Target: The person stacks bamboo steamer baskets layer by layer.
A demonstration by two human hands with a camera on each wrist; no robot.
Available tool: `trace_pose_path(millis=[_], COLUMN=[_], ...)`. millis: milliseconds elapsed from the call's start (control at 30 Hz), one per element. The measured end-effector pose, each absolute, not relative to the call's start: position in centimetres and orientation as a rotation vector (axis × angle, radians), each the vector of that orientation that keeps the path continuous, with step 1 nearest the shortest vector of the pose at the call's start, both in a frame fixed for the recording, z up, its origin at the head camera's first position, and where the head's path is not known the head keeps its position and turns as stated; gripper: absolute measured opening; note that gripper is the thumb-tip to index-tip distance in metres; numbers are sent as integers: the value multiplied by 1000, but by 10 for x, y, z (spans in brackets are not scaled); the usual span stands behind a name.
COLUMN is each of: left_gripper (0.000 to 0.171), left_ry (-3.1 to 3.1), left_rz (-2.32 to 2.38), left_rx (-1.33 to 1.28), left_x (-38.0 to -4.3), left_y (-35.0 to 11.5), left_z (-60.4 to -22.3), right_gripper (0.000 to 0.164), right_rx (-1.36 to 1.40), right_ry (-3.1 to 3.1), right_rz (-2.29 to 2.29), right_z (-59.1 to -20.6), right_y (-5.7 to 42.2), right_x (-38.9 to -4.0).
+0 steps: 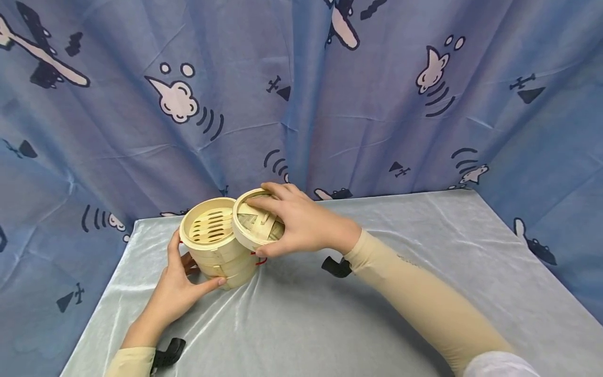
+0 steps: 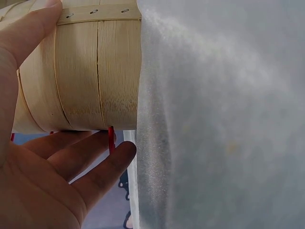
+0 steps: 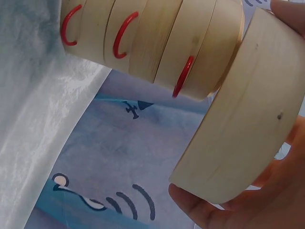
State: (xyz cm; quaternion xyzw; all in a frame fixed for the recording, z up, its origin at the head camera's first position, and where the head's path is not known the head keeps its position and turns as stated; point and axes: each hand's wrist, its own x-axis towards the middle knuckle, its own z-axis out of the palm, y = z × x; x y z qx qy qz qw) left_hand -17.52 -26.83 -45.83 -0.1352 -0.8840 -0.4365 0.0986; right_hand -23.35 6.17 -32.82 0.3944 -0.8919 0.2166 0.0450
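Note:
A stacked round bamboo steamer [image 1: 221, 262] stands upright on the cloth, its top tier uncovered on the left and showing a slatted floor. My left hand [image 1: 176, 288] holds the stack from the left, thumb on the front wall and fingers round the far side. In the left wrist view, the fingers [image 2: 90, 167] lie near a red loop. My right hand [image 1: 306, 220] grips the woven steamer lid [image 1: 256, 222], which tilts against the stack's upper right rim. The right wrist view shows the lid's plain side wall [image 3: 248, 109] near the rim; the contact there is unclear.
Pale grey cloth [image 1: 306, 324] covers the table. A blue patterned curtain [image 1: 264, 104] hangs behind it and along both sides. Red loops [image 3: 125, 36] stick out from the steamer's wall. A black strap piece [image 1: 336, 267] sits by the right wrist.

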Motion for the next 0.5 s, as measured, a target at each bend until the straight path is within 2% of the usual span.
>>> trace_pose_path(millis=[500], left_gripper=[146], left_ry=[-2648], left_rz=[-1302], left_rx=[-385], left_x=[-176], left_y=[-268], left_z=[-456], right_gripper=[94], right_rx=[1273], right_ry=[-2684], right_rz=[558], right_z=[-321], right_y=[34], right_x=[-236])
